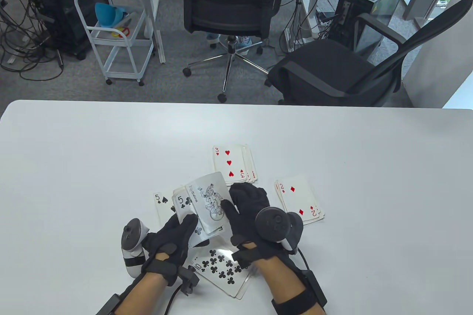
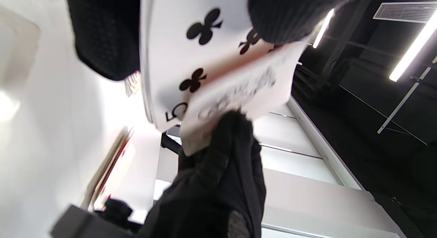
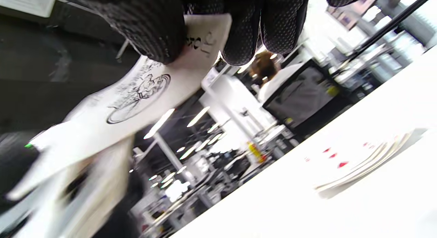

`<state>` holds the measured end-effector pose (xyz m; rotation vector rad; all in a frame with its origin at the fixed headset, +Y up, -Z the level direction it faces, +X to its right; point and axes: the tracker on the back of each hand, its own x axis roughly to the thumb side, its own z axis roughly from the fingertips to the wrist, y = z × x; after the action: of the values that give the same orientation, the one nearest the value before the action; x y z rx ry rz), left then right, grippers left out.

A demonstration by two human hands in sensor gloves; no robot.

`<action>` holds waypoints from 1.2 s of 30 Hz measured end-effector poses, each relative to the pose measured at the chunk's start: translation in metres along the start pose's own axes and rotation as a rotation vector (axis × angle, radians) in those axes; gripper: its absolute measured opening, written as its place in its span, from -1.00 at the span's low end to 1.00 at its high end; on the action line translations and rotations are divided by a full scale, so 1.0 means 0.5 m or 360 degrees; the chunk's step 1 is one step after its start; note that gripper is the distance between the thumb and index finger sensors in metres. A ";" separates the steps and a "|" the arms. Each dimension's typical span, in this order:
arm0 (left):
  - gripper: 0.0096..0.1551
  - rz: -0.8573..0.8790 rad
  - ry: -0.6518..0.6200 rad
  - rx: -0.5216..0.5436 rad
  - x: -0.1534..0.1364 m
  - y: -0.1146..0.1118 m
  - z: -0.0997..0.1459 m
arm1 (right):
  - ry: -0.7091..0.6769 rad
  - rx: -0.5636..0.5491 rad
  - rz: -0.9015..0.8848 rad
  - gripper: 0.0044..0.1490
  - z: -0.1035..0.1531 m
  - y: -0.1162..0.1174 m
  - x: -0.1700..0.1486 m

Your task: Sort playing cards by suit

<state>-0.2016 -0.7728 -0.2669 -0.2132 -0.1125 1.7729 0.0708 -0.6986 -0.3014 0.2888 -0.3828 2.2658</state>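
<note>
Sorting in progress; four face-up piles on table, with hands at 6 o'clock.

Left to right:

- Spade pile, at 9 o'clock of the hands, topped by a 5. Partly hidden behind the held cards.
- Left hand, fingers closed round the deck, holding it face up and raised off the table; 5 of clubs on top. Held so, presumably, to let the other hand draw cards one at a time. Left wrist view confirms fingers clamped over the deck edges.
- Club pile, at 6 o'clock, between the wrists, topped by a 10. Lies flat, slightly skewed.
- Joker, black-and-white print, bowed, overlapping the deck. No suit, so belongs to none of the four piles; likely to need a separate spot.
- Right hand, thumb and fingers pinching the joker at its right edge. Right wrist view shows fingertips pressed on the card near its corner lettering.
- Heart pile, at 12 o'clock, topped by a 3; loosely fanned to the right.
- Diamond pile, at 3 o'clock, just beside the right hand, topped by a 2; loosely squared.

Piles spread in an arc within reach, judged to keep suits apart. Deck not yet exhausted; count remaining cannot be told.
</note>
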 end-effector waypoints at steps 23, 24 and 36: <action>-0.41 0.0046 -0.0047 0.0040 0.014 0.005 0.004 | 0.0692 0.0613 0.1363 -0.38 -0.025 0.061 -0.107; -0.42 0.0046 -0.0045 0.0037 0.014 0.005 0.004 | 0.0683 0.0600 0.1352 -0.38 -0.024 0.058 -0.107; -0.42 0.0004 -0.0007 0.0026 0.009 -0.002 0.003 | 0.0175 0.0174 0.0632 -0.37 -0.011 0.012 -0.030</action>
<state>-0.2017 -0.7682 -0.2654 -0.1978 -0.1008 1.7760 0.0758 -0.7106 -0.3125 0.1517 -0.2769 2.6847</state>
